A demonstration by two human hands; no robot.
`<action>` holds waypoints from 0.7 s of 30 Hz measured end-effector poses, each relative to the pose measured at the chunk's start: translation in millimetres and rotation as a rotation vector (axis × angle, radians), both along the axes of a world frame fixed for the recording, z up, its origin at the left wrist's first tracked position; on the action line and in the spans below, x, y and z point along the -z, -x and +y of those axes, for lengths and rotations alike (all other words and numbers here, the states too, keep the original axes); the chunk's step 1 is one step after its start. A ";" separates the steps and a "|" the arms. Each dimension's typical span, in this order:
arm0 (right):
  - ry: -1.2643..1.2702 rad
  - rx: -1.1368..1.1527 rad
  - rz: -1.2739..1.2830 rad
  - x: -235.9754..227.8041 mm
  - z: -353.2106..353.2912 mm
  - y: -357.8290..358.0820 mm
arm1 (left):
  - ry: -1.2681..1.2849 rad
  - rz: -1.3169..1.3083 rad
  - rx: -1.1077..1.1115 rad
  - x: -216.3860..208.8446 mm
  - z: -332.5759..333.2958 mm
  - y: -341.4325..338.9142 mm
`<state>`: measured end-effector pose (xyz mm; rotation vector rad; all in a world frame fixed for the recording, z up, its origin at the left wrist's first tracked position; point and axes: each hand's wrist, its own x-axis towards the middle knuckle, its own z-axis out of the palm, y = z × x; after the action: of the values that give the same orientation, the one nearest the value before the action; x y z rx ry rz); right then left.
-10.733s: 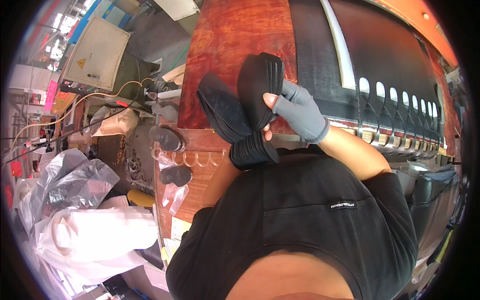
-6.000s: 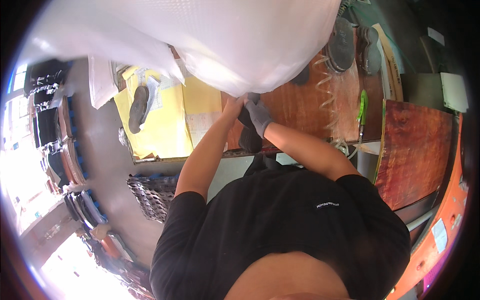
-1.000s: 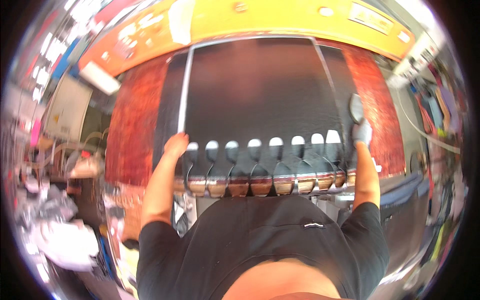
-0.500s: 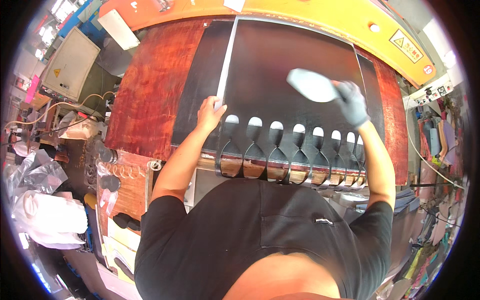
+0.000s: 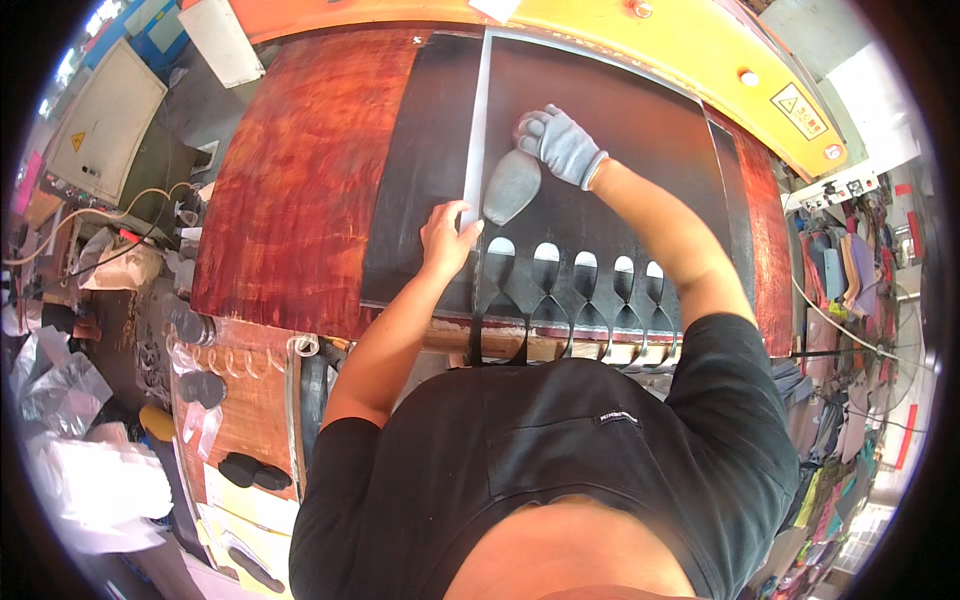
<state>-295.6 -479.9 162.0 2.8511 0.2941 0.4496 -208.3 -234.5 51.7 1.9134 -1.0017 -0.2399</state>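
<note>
My right hand (image 5: pixel 562 147), in a grey knit glove, grips the far end of a pale grey insole (image 5: pixel 512 190). The insole slants over the black board (image 5: pixel 620 120), its rounded near end close to my left hand. My bare left hand (image 5: pixel 447 237) has its thumb and fingers closed at the near end of a long pale strip (image 5: pixel 479 120), which runs away along the board's left side. Nearer to me, a row of black insole-shaped outlines (image 5: pixel 545 290) with whitish rounded tips reaches over the board's front edge.
A red-brown wooden surface (image 5: pixel 290 180) flanks the board. An orange machine beam (image 5: pixel 690 45) spans the far side. At left are a side bench (image 5: pixel 240 400) with dark pads and a pale metal cabinet (image 5: pixel 115 120). Stacked coloured sheets (image 5: pixel 850 270) lie at right.
My right hand has swung left with the insole, from over the right of the board to near the strip, and the insole now points toward me. My left hand stays at the strip.
</note>
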 end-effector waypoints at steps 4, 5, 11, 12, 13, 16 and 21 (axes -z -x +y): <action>-0.767 0.616 -0.157 31.8 39.1 39.4 | -0.047 0.175 0.052 -4.1 -2.8 -11.2; -1.046 0.748 -0.073 37.5 52.4 49.5 | -0.058 0.207 0.059 -4.5 -7.2 -17.3; -0.697 0.610 -0.120 57.2 110.7 47.7 | 0.071 0.269 0.226 -3.0 -107.4 -70.2; -0.673 0.700 -0.086 58.9 114.4 40.9 | 0.063 0.163 0.221 -3.8 -127.3 -74.7; -0.642 0.711 -0.149 59.9 116.6 35.4 | 0.043 0.121 0.224 -6.6 -146.9 -79.2; -0.650 0.761 -0.069 60.7 114.2 30.8 | -0.128 0.134 0.254 -15.7 -187.2 -84.3; -0.734 0.589 -0.182 60.1 98.7 46.0 | -0.194 0.107 0.333 -15.2 -198.0 -92.6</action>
<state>-341.6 -381.2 101.9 3.3027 -0.9020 0.7991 -115.7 -432.5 66.9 1.8727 -1.2589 -0.6456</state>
